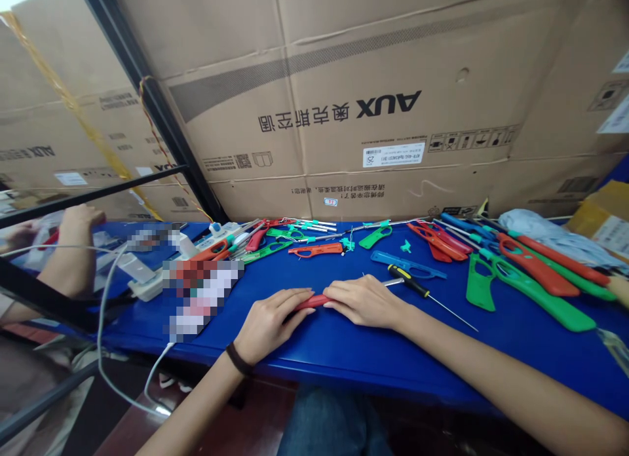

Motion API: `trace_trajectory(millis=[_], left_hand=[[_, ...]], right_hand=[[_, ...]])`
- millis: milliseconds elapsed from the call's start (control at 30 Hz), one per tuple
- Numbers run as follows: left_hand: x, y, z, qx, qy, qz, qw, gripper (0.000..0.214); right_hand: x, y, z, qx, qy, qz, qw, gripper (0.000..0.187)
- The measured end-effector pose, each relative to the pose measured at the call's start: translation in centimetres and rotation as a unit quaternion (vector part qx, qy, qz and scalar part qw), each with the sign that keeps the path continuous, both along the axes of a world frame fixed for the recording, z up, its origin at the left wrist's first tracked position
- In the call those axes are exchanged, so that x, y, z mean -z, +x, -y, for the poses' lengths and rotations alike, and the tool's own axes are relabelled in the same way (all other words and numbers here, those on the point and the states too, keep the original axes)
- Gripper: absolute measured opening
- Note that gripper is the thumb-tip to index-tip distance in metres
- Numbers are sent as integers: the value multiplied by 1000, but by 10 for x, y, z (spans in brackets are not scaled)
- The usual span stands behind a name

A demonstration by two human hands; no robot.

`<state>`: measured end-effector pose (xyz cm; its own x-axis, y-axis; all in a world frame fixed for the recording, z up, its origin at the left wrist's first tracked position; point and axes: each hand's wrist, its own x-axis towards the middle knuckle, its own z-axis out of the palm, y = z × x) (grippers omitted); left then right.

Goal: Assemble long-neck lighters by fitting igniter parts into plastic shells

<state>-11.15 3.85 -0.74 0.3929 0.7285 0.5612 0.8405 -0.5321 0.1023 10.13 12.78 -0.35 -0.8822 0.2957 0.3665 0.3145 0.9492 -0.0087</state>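
A red long-nosed lighter lies crosswise between my hands, low over the front part of the blue table. My left hand is closed on its left end, fingertips over the red plastic. My right hand wraps its other end and hides much of it. A short silver metal piece shows past the right hand; I cannot tell if it belongs to the lighter. Just beyond lies a black and yellow screwdriver, its shaft pointing right. Behind it is a blue plastic lighter shell.
Loose lighter parts line the back, including an orange shell and green shells. A power strip with white cables sits left, by a black metal frame. Another person's arm is beyond it. A large carton stands behind.
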Motion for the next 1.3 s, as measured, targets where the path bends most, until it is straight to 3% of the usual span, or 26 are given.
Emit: trace_trajectory(millis=[333,700,900,1300], left_hand=[[5,1,-3,-5,-33,-1,999,20],[-15,0,-6,-8,-192,64,979,35],[-16,4,-4,-31,-236,41,971,36],[-19,5,-6,-41,-297,132,945,42]], right_hand=[[0,-2,-2,3,-55,-14,998,28],[10,-2,-4,-16,49,-35,998,24],[9,-3,-4,-35,76,-71,994,23],[9,-4,-5,-69,88,-83,990,24]])
